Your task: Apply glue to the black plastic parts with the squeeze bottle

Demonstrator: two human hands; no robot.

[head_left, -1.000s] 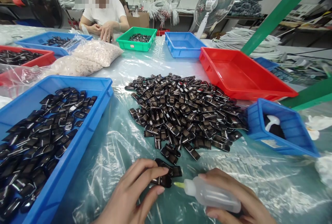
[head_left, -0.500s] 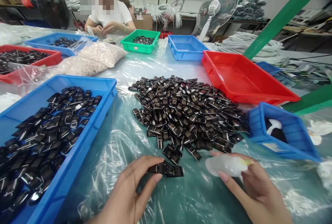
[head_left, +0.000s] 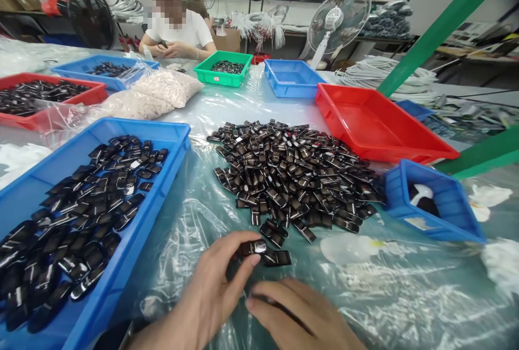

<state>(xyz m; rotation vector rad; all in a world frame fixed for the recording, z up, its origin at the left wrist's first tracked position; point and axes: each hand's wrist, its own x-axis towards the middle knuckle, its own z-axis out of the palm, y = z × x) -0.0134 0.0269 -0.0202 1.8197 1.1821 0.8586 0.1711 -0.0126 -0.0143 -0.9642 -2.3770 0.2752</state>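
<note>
My left hand [head_left: 219,290] pinches a small glossy black part [head_left: 251,247] between thumb and fingers, low on the plastic-covered table. Two more black parts [head_left: 278,257] lie touching it. My right hand [head_left: 302,317] lies just below, fingers stretched leftward towards my left hand, with nothing visibly held. The translucent squeeze bottle [head_left: 348,247] with a yellow tip lies on its side on the table, to the right of both hands. A big heap of the same black parts [head_left: 295,172] is spread just beyond my hands.
A blue tray [head_left: 133,263] full of black parts stands at my left. An empty red tray [head_left: 381,123] and a small blue bin [head_left: 438,204] are at right. Farther back are bags of pale pieces [head_left: 162,88], more trays and a seated person [head_left: 178,31].
My right hand has put the squeeze bottle down on the table and moved left, below my left hand. My left hand still pinches the black part.
</note>
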